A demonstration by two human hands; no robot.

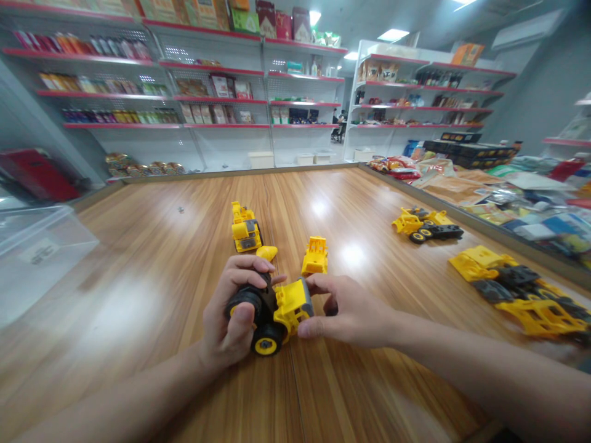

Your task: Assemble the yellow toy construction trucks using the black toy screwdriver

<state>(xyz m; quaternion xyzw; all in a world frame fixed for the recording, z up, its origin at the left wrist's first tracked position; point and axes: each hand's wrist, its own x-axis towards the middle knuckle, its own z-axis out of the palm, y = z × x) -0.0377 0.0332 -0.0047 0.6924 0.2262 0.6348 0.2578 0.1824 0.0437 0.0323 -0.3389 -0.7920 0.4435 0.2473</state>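
My left hand (233, 314) is wrapped round the black wheeled chassis (268, 338) of a toy truck, its yellow-hubbed wheels showing. Against the chassis sits a yellow cab piece (292, 301) with a grey edge, pinched at its right side between the thumb and fingers of my right hand (351, 311). Whether cab and chassis are joined I cannot tell. Just beyond my left fingers lies a rounded yellow part (266, 253). A separate yellow toy part (315, 255) stands on the table past my right hand, and a yellow and grey toy vehicle (245, 227) is farther back.
On the right lie a part-built truck (427, 226) and a heap of yellow and black toy parts (521, 289). A clear plastic bin (41, 258) is at the left. Packaged goods (489, 184) are piled beyond the table's right edge; stocked shelves (207, 98) stand behind.
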